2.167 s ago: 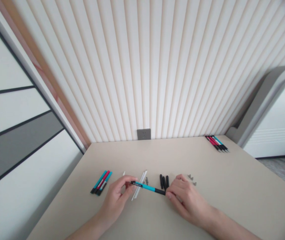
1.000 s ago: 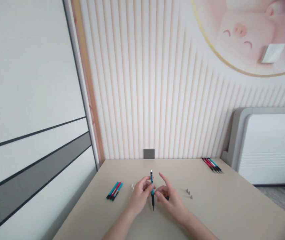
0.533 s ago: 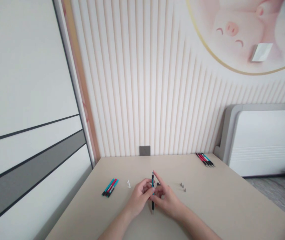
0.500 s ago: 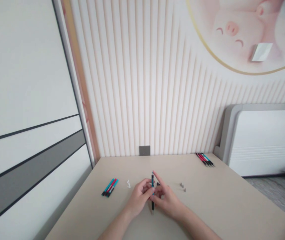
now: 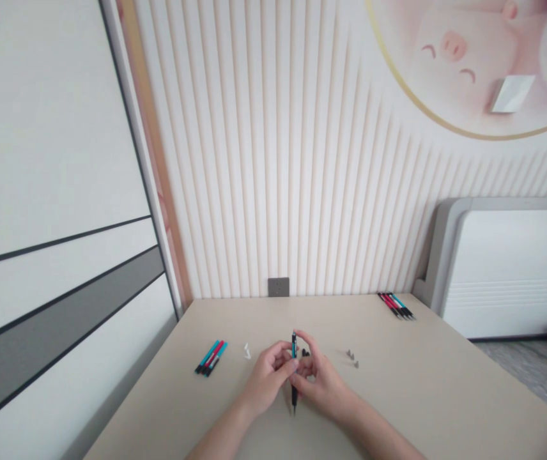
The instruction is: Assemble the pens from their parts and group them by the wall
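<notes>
A blue and black pen [image 5: 294,347] stands nearly upright between my hands, its narrow tip pointing down toward me. My left hand [image 5: 272,375] pinches the barrel between thumb and fingers. Around the lower barrel closes my right hand [image 5: 320,381], its bent index finger resting on the pen's top end. Small black pieces [image 5: 305,352] lie partly hidden behind the right hand. Left of the hands are a few small white parts [image 5: 247,351]; to the right lie small grey cone-shaped parts [image 5: 351,355].
Several blue and red pen barrels [image 5: 211,358] lie side by side on the table [image 5: 158,409] at the left. At the back right corner rests a row of several pens [image 5: 397,306]. A dark socket [image 5: 278,287] sits on the ribbed wall behind the table.
My right index finger has bent and pressed down on the pen's top. The pen's lower end now shows a thinner, longer tip. The view has shifted slightly.
</notes>
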Action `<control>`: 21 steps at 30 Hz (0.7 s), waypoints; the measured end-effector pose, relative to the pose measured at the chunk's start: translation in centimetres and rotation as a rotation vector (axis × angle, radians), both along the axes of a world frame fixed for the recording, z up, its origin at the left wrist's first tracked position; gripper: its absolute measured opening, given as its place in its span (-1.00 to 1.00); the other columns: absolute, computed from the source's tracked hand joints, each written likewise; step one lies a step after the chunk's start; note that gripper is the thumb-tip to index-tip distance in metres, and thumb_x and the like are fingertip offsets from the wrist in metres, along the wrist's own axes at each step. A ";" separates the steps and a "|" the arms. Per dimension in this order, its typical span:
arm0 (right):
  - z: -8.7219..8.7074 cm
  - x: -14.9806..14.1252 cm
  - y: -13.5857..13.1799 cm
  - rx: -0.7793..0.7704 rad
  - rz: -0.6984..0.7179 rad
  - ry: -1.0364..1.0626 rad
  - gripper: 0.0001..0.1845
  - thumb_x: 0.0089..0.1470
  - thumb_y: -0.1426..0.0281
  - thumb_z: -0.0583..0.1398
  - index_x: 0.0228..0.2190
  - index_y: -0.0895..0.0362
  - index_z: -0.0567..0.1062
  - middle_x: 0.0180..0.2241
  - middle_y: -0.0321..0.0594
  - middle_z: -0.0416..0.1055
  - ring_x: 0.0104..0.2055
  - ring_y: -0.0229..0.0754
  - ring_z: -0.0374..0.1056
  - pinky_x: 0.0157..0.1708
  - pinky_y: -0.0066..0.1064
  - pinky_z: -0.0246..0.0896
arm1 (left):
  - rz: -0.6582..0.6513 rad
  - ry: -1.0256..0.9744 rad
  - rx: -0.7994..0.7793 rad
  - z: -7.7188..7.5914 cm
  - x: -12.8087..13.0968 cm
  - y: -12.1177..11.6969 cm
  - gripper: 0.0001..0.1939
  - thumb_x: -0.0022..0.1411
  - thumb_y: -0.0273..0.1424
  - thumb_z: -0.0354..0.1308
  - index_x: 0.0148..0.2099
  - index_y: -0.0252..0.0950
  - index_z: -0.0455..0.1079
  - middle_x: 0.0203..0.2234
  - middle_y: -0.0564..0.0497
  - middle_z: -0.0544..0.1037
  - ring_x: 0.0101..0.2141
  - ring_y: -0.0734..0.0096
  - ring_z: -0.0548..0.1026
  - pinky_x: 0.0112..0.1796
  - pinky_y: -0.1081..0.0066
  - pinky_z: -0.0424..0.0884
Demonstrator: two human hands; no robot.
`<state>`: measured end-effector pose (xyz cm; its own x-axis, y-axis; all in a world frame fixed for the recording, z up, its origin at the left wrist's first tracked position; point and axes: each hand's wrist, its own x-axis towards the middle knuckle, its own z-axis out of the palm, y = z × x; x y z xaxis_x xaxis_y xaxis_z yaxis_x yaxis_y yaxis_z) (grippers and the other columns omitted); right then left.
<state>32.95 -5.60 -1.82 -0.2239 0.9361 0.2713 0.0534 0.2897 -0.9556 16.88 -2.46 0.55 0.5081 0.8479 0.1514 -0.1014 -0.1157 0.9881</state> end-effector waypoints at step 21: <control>-0.4 -0.4 0.1 0.001 0.000 0.084 -0.11 0.14 0.19 0.25 0.29 0.09 -0.11 -0.49 -0.38 0.41 -0.48 -0.28 0.36 -0.44 -0.42 0.29 | 0.000 -0.040 -0.018 -0.2 -0.1 0.2 -0.61 0.14 -0.18 0.32 -0.08 -0.32 0.47 -0.52 0.11 0.35 -0.48 0.49 0.34 -0.42 0.53 0.28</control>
